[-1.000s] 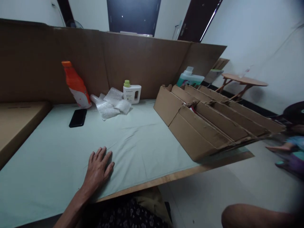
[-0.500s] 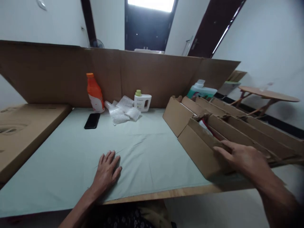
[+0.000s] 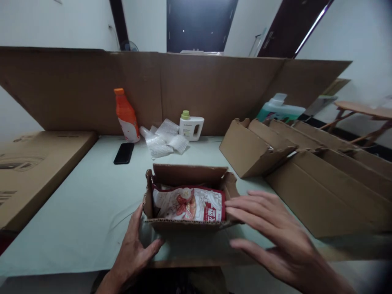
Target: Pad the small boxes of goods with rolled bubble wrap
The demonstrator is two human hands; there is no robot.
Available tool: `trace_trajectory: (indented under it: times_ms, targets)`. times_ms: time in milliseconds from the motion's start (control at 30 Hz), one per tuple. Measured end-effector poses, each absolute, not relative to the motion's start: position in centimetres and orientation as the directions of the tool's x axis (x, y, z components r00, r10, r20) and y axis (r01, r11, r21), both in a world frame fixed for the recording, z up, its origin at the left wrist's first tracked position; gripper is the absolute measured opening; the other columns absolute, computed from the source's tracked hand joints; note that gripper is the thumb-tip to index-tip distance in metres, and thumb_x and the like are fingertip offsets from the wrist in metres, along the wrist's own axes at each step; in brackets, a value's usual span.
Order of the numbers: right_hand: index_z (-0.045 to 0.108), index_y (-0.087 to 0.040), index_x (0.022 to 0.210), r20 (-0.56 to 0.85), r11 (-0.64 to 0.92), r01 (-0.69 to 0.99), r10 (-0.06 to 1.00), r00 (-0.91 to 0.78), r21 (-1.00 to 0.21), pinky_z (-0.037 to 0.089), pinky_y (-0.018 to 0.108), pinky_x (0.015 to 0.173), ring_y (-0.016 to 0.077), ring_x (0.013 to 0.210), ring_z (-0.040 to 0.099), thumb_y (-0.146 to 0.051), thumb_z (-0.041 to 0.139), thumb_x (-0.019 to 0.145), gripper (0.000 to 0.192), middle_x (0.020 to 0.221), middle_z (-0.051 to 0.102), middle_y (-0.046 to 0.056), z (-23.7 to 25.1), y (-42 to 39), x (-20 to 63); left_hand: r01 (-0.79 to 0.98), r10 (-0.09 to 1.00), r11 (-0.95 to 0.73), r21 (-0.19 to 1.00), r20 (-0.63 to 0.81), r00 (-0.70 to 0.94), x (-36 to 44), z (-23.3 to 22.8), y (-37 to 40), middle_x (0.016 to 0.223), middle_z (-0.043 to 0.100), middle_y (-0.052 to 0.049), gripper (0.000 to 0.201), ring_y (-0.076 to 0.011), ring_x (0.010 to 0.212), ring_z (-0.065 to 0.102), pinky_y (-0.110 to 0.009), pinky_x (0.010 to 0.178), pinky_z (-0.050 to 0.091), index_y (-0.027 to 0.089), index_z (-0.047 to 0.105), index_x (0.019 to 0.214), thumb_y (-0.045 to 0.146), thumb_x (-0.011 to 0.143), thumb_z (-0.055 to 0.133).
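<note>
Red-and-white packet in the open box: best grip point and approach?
Pinch the red-and-white packet by its top edge, from above. It stands upright in the open cardboard box, whose walls block its sides. The left hand and right hand flank the box.

Both hands are bare: the left hand at lower centre-left and the right hand at lower right show no gloves, rings, watch or sleeves.

open box | red pouch inside | left hand, right hand flank it
</note>
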State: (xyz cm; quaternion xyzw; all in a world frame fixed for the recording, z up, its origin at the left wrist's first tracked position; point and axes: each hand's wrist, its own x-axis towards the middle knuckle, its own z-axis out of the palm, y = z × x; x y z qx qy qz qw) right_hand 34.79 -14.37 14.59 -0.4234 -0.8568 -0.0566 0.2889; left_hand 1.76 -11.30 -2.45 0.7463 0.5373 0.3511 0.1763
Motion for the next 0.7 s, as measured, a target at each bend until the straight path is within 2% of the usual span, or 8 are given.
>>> trace_trajectory:
  times_ms: [100,167,233,300,367,467,567,700]
  targets:
    - [0.062,-0.032,0.128,0.598,0.522,0.809,0.749,-0.285,-0.269,0.051,0.044,0.095,0.0268,0.111,0.066,-0.045,0.07,0.088,0.043,0.121,0.07,0.008,12.2,-14.5,36.9,0.698,0.945,-0.299,0.651,0.303,0.122,1.2,-3.8,-11.6,0.15,0.051,-0.01,0.082,-0.0314,0.134,0.054,-0.049,0.105,0.053,0.026,0.022,0.157,0.043,0.086,0.061]
    - [0.06,-0.031,0.132,0.598,0.396,0.846,0.793,-0.119,-0.356,0.05,0.048,0.1,0.0301,0.122,0.061,-0.046,0.07,0.087,0.048,0.136,0.062,0.01,9.7,-14.8,38.2,0.697,0.954,-0.275,0.662,0.278,0.113,1.0,-4.5,-11.6,0.147,0.054,-0.011,0.084,-0.0331,0.132,0.055,-0.05,0.104,0.054,0.025,0.025,0.156,0.045,0.084,0.063]
    - [0.048,-0.029,0.145,0.599,0.297,0.821,0.798,0.067,-0.488,0.049,0.049,0.104,0.0324,0.131,0.055,-0.042,0.07,0.087,0.064,0.15,0.05,0.012,6.9,-15.2,38.6,0.674,0.961,-0.267,0.689,0.237,0.139,1.2,-4.8,-11.6,0.143,0.057,-0.013,0.084,-0.0355,0.132,0.055,-0.051,0.104,0.053,0.021,0.029,0.155,0.047,0.084,0.064]
    - [0.035,-0.027,0.154,0.535,0.248,0.753,0.829,0.161,-0.61,0.054,0.043,0.099,0.0311,0.129,0.057,-0.037,0.069,0.087,0.076,0.153,0.048,0.012,4.1,-15.5,38.3,0.629,0.966,-0.259,0.733,0.199,0.165,1.6,-4.6,-11.4,0.136,0.063,-0.015,0.079,-0.0373,0.13,0.056,-0.051,0.104,0.052,0.019,0.036,0.152,0.048,0.084,0.064]
    - [0.04,-0.026,0.152,0.402,0.216,0.71,0.91,0.104,-0.671,0.059,0.038,0.091,0.0307,0.12,0.065,-0.039,0.069,0.086,0.074,0.144,0.058,0.011,1.5,-15.2,37.7,0.572,0.968,-0.248,0.782,0.183,0.171,2.2,-4.2,-11.0,0.126,0.068,-0.014,0.073,-0.0377,0.127,0.057,-0.049,0.102,0.053,0.02,0.045,0.147,0.049,0.084,0.064]
    - [0.058,-0.024,0.139,0.235,0.167,0.706,0.972,-0.001,-0.688,0.059,0.041,0.093,0.0351,0.118,0.065,-0.046,0.071,0.08,0.064,0.131,0.068,0.01,-1.0,-13.4,37.0,0.501,0.969,-0.246,0.83,0.198,0.147,3.0,-3.4,-9.4,0.116,0.071,-0.012,0.062,-0.0372,0.125,0.059,-0.047,0.098,0.055,0.023,0.053,0.141,0.048,0.084,0.063]
    - [0.062,-0.021,0.134,0.209,0.133,0.691,0.978,0.026,-0.711,0.053,0.048,0.101,0.0384,0.121,0.062,-0.049,0.069,0.079,0.062,0.13,0.068,0.013,-1.3,-9.2,36.7,0.456,0.964,-0.266,0.849,0.225,0.143,3.8,-2.4,-5.9,0.112,0.071,-0.012,0.052,-0.0349,0.118,0.062,-0.044,0.095,0.055,0.023,0.059,0.132,0.042,0.084,0.061]
    - [0.063,-0.015,0.128,0.174,0.134,0.61,0.985,0.007,-0.781,0.055,0.05,0.096,0.0387,0.113,0.065,-0.051,0.07,0.076,0.064,0.126,0.069,0.017,0.6,-1.0,35.6,0.407,0.972,-0.236,0.883,0.206,0.117,4.8,-0.6,0.9,0.107,0.07,-0.011,0.043,-0.0291,0.1,0.066,-0.041,0.086,0.056,0.018,0.062,0.119,0.035,0.08,0.06]
